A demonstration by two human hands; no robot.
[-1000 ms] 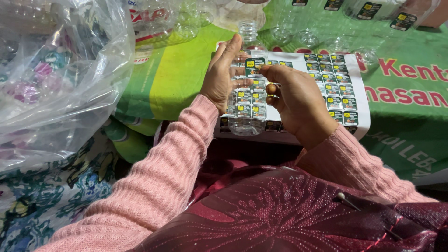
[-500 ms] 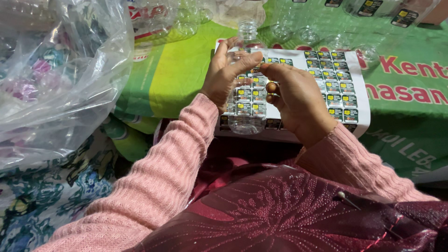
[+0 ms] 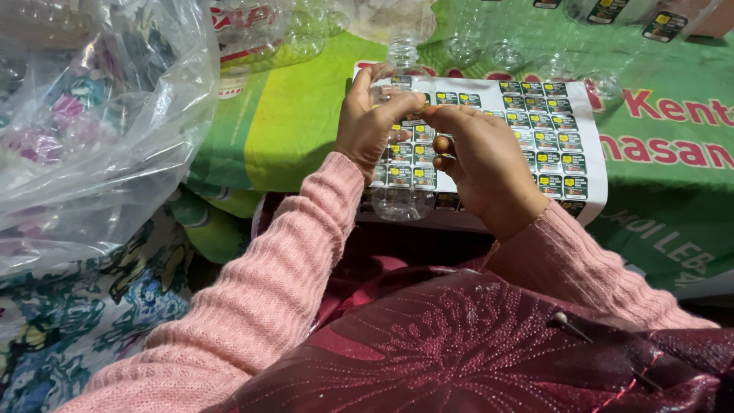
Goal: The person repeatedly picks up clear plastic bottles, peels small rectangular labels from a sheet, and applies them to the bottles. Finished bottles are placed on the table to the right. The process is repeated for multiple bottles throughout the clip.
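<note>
A clear empty plastic bottle (image 3: 403, 200) lies in my left hand (image 3: 368, 122), neck pointing away from me. My right hand (image 3: 480, 159) pinches a small sticker label against the bottle's side at its upper part; a ring with a brown stone sits on one finger. Under both hands lies a white sheet of small dark-and-yellow sticker labels (image 3: 552, 141), several rows of them still on it. Both arms wear pink knitted sleeves.
A large clear plastic bag (image 3: 92, 130) full of things bulges at the left. A green printed banner (image 3: 290, 115) covers the surface. Several clear bottles (image 3: 489, 46) stand at the far edge, some labelled ones (image 3: 665, 23) at the top right. Maroon cloth covers my lap.
My left hand has shifted its fingers up around the bottle. My right hand's fingertips have moved up to meet the left hand's at the bottle's side.
</note>
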